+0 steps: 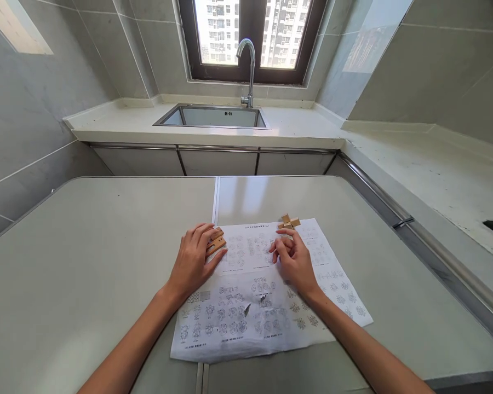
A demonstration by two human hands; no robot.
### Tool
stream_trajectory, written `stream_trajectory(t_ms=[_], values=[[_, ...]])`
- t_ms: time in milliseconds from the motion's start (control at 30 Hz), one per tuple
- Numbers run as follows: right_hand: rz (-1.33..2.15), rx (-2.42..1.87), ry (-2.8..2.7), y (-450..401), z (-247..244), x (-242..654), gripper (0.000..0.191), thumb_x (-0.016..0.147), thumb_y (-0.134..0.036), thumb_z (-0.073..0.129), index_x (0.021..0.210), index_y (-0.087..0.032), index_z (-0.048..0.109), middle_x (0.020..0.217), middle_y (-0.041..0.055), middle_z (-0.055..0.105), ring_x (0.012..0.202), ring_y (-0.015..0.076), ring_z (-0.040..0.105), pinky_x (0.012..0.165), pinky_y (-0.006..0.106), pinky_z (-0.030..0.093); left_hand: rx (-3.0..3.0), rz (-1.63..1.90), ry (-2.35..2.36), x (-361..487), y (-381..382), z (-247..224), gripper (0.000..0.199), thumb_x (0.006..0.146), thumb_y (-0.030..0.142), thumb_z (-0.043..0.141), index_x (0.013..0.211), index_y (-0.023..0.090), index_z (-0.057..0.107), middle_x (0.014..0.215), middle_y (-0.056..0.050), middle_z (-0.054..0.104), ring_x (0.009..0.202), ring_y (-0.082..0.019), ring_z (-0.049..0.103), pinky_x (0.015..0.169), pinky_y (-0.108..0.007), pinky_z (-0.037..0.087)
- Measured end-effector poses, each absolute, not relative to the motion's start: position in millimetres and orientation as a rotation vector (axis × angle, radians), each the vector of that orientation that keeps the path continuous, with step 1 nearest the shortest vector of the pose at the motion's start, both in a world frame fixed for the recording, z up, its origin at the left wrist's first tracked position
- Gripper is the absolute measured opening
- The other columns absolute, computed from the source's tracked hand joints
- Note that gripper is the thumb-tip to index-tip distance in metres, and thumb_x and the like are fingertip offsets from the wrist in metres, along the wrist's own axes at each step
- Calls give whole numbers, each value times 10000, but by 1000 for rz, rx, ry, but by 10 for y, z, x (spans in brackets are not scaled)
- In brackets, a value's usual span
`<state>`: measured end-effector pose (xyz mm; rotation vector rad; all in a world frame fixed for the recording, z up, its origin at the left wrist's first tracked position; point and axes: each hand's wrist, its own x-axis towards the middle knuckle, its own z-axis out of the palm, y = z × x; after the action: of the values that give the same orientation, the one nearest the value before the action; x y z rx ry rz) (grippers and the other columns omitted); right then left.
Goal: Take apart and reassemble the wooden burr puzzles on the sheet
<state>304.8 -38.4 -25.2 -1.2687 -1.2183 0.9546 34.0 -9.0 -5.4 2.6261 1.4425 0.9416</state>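
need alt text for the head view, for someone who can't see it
The left hand partly covers wooden pieces and the curled right hand is near a wooden cross, over a printed sheet on a table. Behind are a sink, tap and window.

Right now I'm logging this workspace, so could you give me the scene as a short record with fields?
left hand: partly covers wooden pieces, upper left of paper
right hand: loosely curled, near wooden cross
wooden cross: at paper's far edge
paper: printed diagrams, two small tears
surface: pale table
background: sink, tap, window
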Motion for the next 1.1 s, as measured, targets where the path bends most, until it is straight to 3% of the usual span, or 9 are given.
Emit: stream_trajectory(t_ms=[200,400,500,667,867,933,1100], values=[[1079,-1245,-1062,-263,-297,3191,464,976,-530,636,1336,-277,490,875,-7,713,562,137,633,466,235,438,2718,958,1280,415,-165,-30,251,1019,265,618,1266,234,580,1348,-118,651,1378,-330,519,1100,-536,452],[1125,-1231,-1037,-209,-356,3209,586,908,-598,708,1358,-287,497,1050,42,701,692,165,704,520,262,541,2741,952,1149,447,-198,-70,226,1010,240,628,1232,224,592,1325,-117,647,1348,-307,537,1118,-527,473],[1111,-1242,-1046,-190,-375,3215,529,901,-588,723,1284,-266,551,1056,45,694,725,166,704,604,290,574,2731,930,1125,467,-222,-73,208,1010,243,625,1217,228,614,1318,-116,656,1330,-306,550,1107,-529,485],[1073,-1234,-1116,-203,-374,3199,385,952,-535,675,1177,-237,580,868,2,694,696,154,649,735,325,561,2687,878,1121,510,-268,-49,184,1012,268,608,1187,224,649,1297,-120,676,1282,-301,585,1096,-514,498],[1074,-1127,-1286,-337,-285,3080,245,1009,-469,610,1068,-231,600,809,-1,653,694,167,622,717,325,544,2447,885,1122,568,-338,-45,179,1017,307,598,1170,246,666,1269,-104,692,1219,-286,634,1071,-504,512],[1059,-1066,-1399,-413,-231,3022,181,1026,-410,590,1068,-235,607,839,5,653,720,169,628,736,325,543,2237,903,1129,595,-365,-43,246,1009,359,620,1224,240,641,1263,-111,698,1185,-280,661,1056,-494,530],[866,-865,-1820,-629,-111,2866,75,1010,-231,571,976,-234,638,885,34,665,782,181,627,751,328,533,1586,866,931,648,-426,47,673,979,631,597,1497,223,461,1374,-172,681,1236,-307,688,1078,-487,543]])
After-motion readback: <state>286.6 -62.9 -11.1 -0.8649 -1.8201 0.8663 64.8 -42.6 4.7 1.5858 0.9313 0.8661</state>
